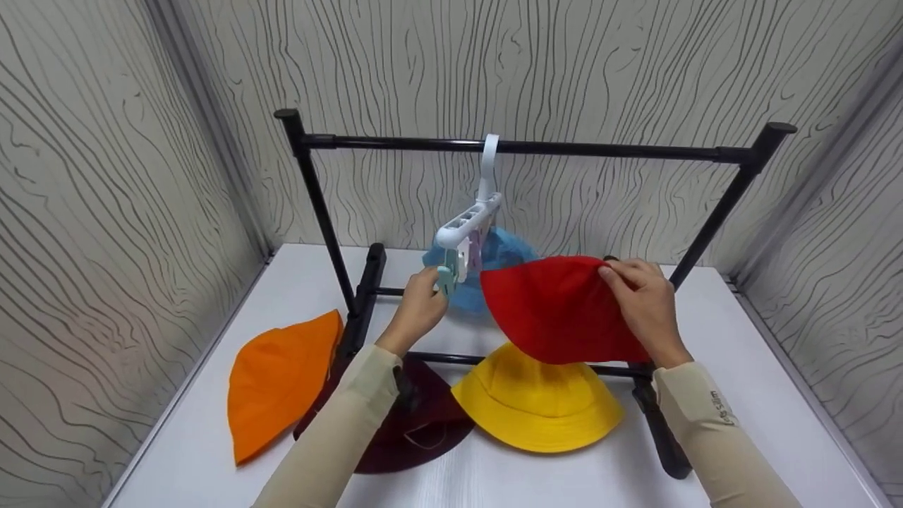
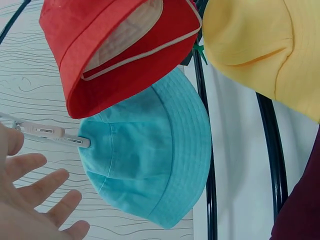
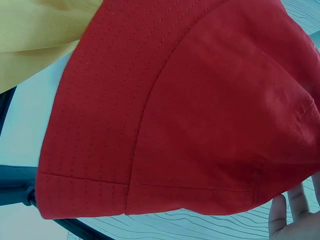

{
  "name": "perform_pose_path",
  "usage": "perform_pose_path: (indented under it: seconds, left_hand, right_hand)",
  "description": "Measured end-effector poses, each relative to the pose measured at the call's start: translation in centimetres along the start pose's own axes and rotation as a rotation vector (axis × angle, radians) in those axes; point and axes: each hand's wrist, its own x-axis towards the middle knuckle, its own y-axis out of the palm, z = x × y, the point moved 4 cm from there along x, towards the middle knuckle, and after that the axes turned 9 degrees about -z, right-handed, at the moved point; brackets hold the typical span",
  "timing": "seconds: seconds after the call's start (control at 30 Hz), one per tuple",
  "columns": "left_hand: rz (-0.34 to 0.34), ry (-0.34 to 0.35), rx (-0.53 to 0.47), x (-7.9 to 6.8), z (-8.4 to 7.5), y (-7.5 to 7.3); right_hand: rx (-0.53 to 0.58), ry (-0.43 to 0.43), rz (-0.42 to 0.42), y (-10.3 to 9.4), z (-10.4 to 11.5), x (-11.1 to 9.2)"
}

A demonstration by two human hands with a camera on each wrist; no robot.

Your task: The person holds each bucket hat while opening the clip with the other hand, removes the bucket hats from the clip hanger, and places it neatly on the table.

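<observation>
A white hanger with clips along its bar hangs from the black rack. My left hand pinches the light green clothespin at the hanger's near end; in the left wrist view its other fingers are spread. Between thumb and fingers, my right hand holds a red bucket hat by the top of its crown, brim toward the left and down. A light blue bucket hat hangs farther back, its crown caught in a white clip.
Under the rack's front, a yellow hat and a dark maroon hat lie on the white table. An orange hat lies to the left. The black rack stands before wood-patterned walls, its feet reaching forward on both sides.
</observation>
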Motion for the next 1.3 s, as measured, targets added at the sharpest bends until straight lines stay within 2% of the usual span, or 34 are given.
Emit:
perform_pose_path:
  seconds: [0.2,0.4,0.53,0.7,0.83,0.93,1.3]
  left_hand:
    - [0.052,-0.078,-0.019,-0.4,0.4,0.7]
    - [0.065,-0.179,-0.085,-0.4,0.5,1.0]
    - [0.074,-0.206,-0.123,-0.5,0.4,1.1]
    - [0.092,-0.188,-0.137,-0.7,0.2,1.2]
    - [0.111,-0.141,-0.126,-0.9,0.2,1.2]
    - [0.124,-0.110,-0.100,-0.9,0.3,1.2]
    - [0.181,-0.091,0.015,-1.0,0.6,1.4]
  right_hand:
    - [-0.029,0.019,0.005,-0.3,-0.4,-0.5]
    - [-0.020,0.030,0.000,-0.7,-0.3,-0.3]
    - [-0.025,0.042,0.006,-0.9,-0.3,-0.3]
    - [-0.028,0.046,-0.002,-1.1,-0.4,-0.4]
    - [-0.033,0.047,-0.004,-1.2,-0.5,-0.5]
    - [-0.032,0.053,-0.001,-1.3,-0.6,-0.6]
    - [-0.039,0.015,-0.020,-2.3,-0.8,-0.5]
